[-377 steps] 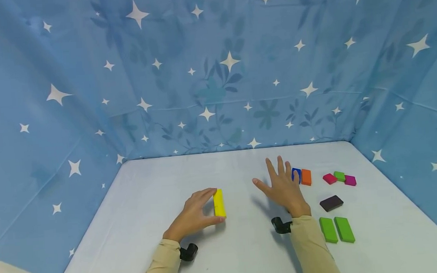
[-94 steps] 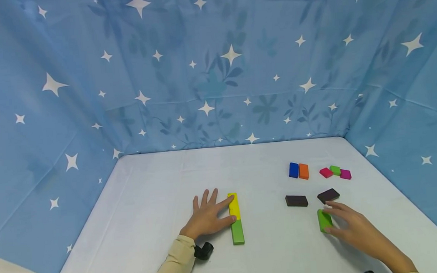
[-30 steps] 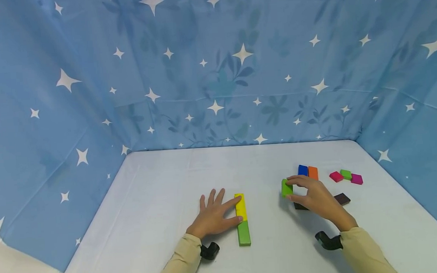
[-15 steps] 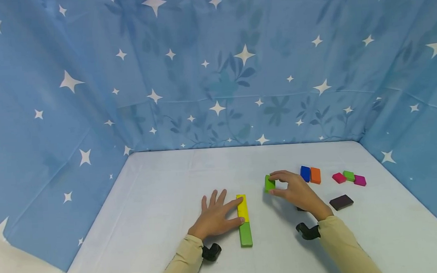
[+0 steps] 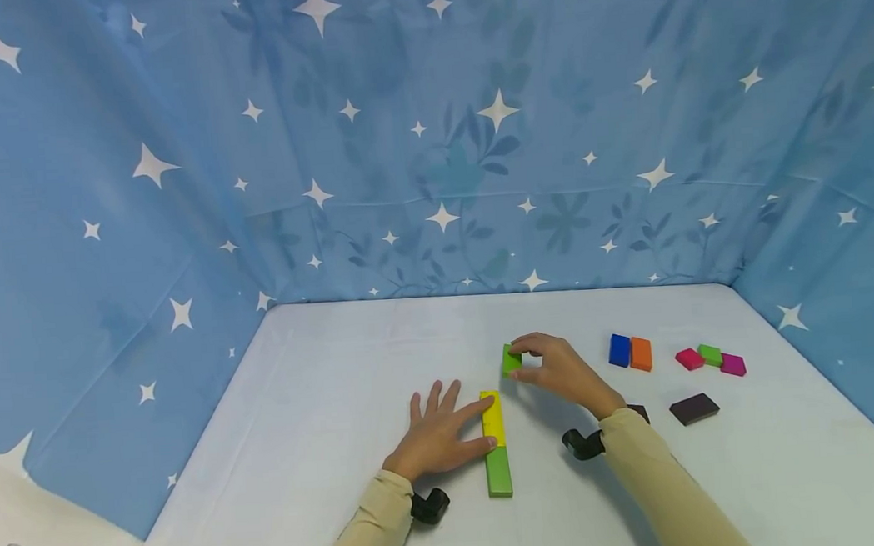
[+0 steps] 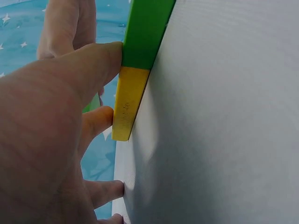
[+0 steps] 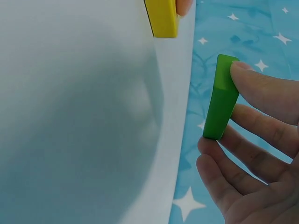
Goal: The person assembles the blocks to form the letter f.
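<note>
In the head view a yellow block (image 5: 493, 420) and a green block (image 5: 499, 475) lie end to end on the white table. My left hand (image 5: 434, 442) rests beside them with spread, fairly straight fingers. Its thumb touches the side near the joint and its index finger touches the yellow block, as the left wrist view also shows. My right hand (image 5: 563, 375) pinches a second green block (image 5: 512, 361) between thumb and fingertips, beyond the yellow block's far end. The right wrist view shows this green block (image 7: 221, 100) raised off the table, apart from the yellow one (image 7: 161, 18).
To the right lie a blue block (image 5: 619, 350) and an orange block (image 5: 641, 354). Farther right are small pink (image 5: 689, 359), green (image 5: 710, 355) and magenta (image 5: 732, 364) pieces. One dark block (image 5: 694, 408) lies nearer; another (image 5: 639, 412) is partly behind my right wrist. A blue curtain (image 5: 400, 167) surrounds the table.
My right hand took the second green block from the right side and carried it left to just beyond the yellow block. My left hand stays beside the row.
</note>
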Motion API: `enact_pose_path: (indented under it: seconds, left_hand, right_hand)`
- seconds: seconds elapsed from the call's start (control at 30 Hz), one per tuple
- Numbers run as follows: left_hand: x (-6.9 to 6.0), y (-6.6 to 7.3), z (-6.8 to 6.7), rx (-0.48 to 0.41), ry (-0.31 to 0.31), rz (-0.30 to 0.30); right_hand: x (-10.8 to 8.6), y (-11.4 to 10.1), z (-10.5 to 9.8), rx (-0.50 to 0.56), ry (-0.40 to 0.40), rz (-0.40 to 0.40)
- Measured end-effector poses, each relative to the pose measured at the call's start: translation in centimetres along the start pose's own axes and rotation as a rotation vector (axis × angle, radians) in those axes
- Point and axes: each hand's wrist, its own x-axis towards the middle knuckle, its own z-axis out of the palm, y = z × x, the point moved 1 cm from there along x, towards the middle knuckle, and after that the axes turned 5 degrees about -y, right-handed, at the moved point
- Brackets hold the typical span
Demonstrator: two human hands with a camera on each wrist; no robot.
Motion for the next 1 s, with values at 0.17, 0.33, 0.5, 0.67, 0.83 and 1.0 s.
enact_pose_path:
  seconds: [0.17,0.33,0.5,0.67,0.83,1.0]
  left_hand:
    - [0.1,0.0,0.1,0.002,0.001,-0.005]
    - [0.2,0.0,0.1,0.012,-0.005,-0.017]
    - [0.2,0.0,0.0,0.024,-0.010,-0.021]
    - [0.3,0.0,0.0,0.033,-0.010,-0.014]
    - [0.3,-0.1,0.0,0.041,-0.010,-0.004]
    - [0.3,-0.1,0.0,0.052,-0.009,0.016]
  right_hand:
    - [1.4,0.1,0.9,0.007,-0.051,0.022]
    - [2.6,0.3,1.8,-0.003,-0.085,0.060]
    - [3.2,0.6,2.6,-0.012,-0.119,0.059]
    - [3.2,0.5,3.1,-0.020,-0.119,0.038]
    - [3.2,0.5,3.5,-0.003,-0.126,0.036]
    - [3.0,0.3,3.8,0.009,-0.133,0.040]
